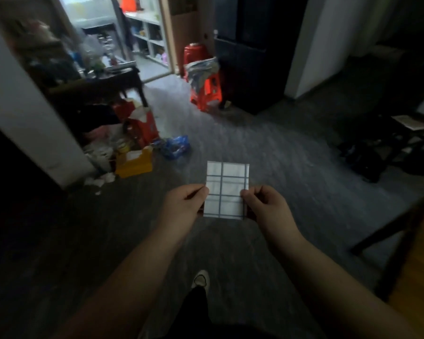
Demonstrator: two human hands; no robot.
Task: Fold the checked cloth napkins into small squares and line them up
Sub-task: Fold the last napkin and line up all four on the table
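We record a dim room with a grey floor (267, 148). Far left lies clutter: a yellow box (134, 163), a red carton (143, 126) with print too blurred to read, a blue wrapper (174, 146). A red stool (206, 91) stands far centre; a counter (419, 272) edge sits near right. Open floor lies between. The left hand (181, 206) and right hand (267, 206) hold the checked napkin (227, 189) in mid-air, fingers (198, 191) pinching its side edges.

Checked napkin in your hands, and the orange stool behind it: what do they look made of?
Checked napkin: thin, matte white with blue grid lines, pinched at its side edges by the left hand and right hand. It is probably woven cloth, though it holds so flat it could pass for paper. Orange stool: bright even colour with a slight sheen, likely moulded plastic; the blur leaves it open.
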